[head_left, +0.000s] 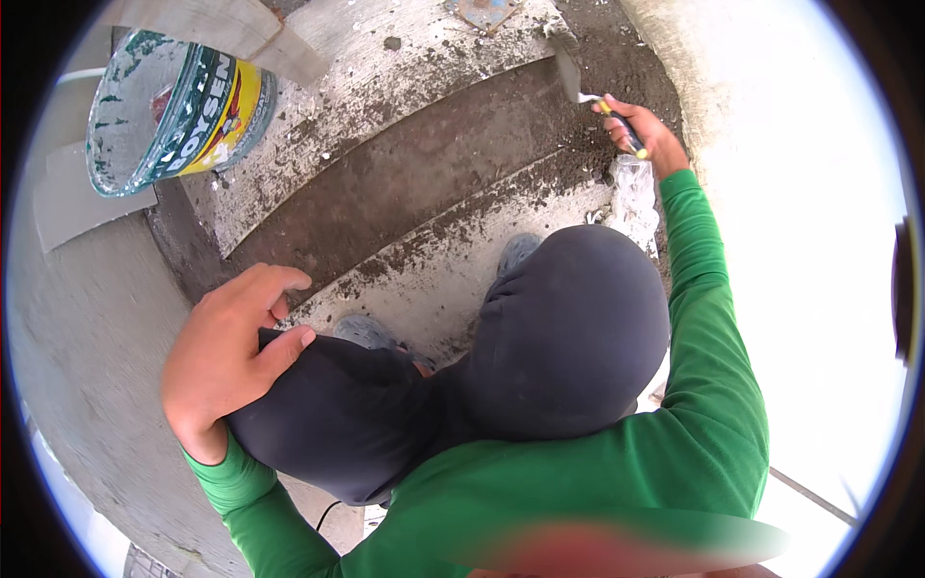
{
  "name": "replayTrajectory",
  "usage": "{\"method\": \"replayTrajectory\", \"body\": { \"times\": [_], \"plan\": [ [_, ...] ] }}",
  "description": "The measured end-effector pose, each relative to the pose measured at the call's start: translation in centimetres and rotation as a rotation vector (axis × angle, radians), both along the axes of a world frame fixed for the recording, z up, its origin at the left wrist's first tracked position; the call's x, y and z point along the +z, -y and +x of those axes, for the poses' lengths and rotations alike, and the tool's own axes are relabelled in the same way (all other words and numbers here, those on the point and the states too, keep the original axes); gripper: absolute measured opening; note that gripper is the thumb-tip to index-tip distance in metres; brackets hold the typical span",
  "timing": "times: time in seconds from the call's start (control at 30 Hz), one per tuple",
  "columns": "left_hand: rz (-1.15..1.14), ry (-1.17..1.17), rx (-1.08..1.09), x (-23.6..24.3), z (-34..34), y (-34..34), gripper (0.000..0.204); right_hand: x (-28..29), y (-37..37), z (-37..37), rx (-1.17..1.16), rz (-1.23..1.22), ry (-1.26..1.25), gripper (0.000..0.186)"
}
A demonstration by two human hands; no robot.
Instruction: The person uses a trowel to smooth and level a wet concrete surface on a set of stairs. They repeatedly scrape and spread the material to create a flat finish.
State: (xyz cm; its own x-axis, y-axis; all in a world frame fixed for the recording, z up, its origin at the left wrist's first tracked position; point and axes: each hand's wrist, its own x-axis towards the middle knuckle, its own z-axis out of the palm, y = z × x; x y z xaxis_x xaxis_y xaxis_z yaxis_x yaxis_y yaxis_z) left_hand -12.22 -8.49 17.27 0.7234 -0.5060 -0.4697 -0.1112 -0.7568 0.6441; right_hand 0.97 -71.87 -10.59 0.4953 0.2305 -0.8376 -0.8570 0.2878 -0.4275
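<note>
My right hand (pixel 659 143), at the far right, is closed round the black and yellow handle of a trowel (pixel 568 73). The trowel's grey blade points away from me, over the far right end of a dark strip of wet mortar (pixel 414 159). This curved strip runs between two pale, mortar-spattered concrete surfaces. My left hand (pixel 226 337) lies over my bent left knee with its fingers apart and nothing in it. Its fingertips are close to the strip's near left end.
A mortar-stained dark green and yellow bucket (pixel 226 111) stands far left, beside a wooden board (pixel 226 34). Crumpled clear plastic (pixel 633 197) lies below my right hand. A metal plate (pixel 487 12) sits at the far edge. A grey wall (pixel 96 328) rises on the left.
</note>
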Motion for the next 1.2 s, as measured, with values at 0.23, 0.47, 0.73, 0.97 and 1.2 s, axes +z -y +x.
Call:
{"method": "replayTrajectory", "body": {
  "times": [0.23,0.47,0.73,0.97,1.2],
  "plan": [
    [-0.005,-0.054,-0.012,-0.3,0.2,0.0,0.045,1.6,-6.7,-4.8,0.176,-0.099,0.113,0.038],
    [0.021,-0.03,-0.022,-0.3,0.1,0.0,0.043,-1.8,-0.8,-7.6,0.063,-0.542,0.188,0.044],
    [0.019,-0.087,-0.294,-2.7,1.8,3.4,0.044,1.7,-20.5,-12.2,-0.297,-0.463,0.489,0.033],
    [-0.168,-0.585,0.098,-12.6,7.3,13.7,0.067,1.9,-32.7,-12.3,-0.336,-0.016,0.862,0.035],
    [-0.606,-0.475,0.289,-20.3,7.2,18.5,0.035,2.7,-31.3,-12.0,-0.458,-0.18,0.862,0.03]
  ]
}}
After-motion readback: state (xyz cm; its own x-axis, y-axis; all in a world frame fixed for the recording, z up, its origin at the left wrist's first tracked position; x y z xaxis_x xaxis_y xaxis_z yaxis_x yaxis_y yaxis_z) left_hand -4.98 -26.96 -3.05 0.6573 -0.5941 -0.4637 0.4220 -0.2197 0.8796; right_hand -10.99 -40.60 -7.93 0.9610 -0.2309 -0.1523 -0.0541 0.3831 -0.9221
